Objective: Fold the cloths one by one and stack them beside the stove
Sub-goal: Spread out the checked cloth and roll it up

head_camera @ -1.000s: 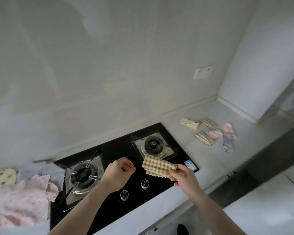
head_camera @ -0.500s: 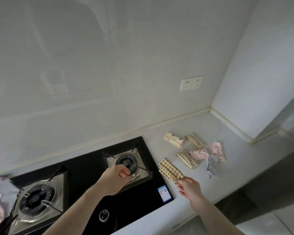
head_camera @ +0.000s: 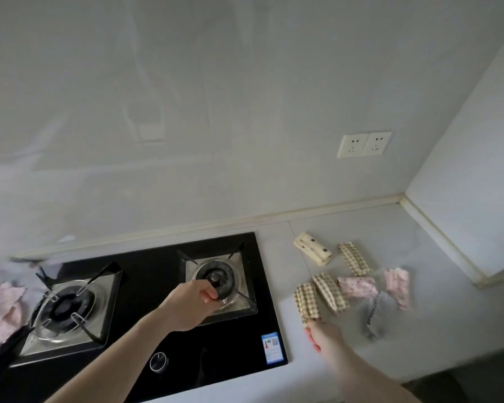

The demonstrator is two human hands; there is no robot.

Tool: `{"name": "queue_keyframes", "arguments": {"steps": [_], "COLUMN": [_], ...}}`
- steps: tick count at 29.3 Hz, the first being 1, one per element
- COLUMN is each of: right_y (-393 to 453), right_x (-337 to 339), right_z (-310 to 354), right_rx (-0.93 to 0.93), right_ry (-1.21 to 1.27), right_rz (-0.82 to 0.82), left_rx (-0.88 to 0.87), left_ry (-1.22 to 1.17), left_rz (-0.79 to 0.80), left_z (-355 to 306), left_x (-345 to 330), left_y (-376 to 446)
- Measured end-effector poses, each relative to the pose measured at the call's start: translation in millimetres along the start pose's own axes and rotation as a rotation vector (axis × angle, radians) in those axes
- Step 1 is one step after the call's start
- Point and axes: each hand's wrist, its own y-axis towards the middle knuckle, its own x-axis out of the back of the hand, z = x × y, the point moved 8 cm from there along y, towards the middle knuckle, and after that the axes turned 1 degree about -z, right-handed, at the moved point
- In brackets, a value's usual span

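Currently the folded beige-and-brown checked cloth (head_camera: 307, 301) lies on the pale grey countertop (head_camera: 437, 324) just right of the black glass gas stove (head_camera: 157, 286), its near end at the fingertips of the right hand (head_camera: 323, 334); whether those fingers pinch it or have let go cannot be told. A second folded checked cloth (head_camera: 330, 290) lies just beside it on the right, in a loose scatter rather than a stack. Risk: a late release could drag the fold open or push the neighbouring cloth askew. The left hand (head_camera: 191, 301), fingers curled and empty, hangs over the right burner (head_camera: 216, 276); a low sweep could catch the pan support. Unfolded pink cloths (head_camera: 0, 303) at the far left overlap the stove edge near the left burner (head_camera: 63, 303), a probable snagging hazard.
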Motion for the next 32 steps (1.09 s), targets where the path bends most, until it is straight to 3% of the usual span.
{"name": "queue_keyframes", "arguments": {"steps": [16, 23, 28, 32], "right_y": [34, 96, -36, -112], "right_x": [11, -9, -25, -88], "right_z": [113, 75, 89, 96], "right_rx": [0.204, 0.226, 0.319, 0.476], "right_ry": [0.138, -0.007, -0.118, -0.199], "right_rz": [0.059, 0.01, -0.075, 0.077], "left_rx": [0.131, 0.135, 0.173, 0.238], "left_ry": [-0.124, -0.15, -0.174, -0.203], "left_rz": [-0.051, -0.053, -0.093, -0.128], "left_z": [25, 35, 56, 97], "left_x": [0, 1, 9, 17], "left_y": [9, 5, -16, -52]}}
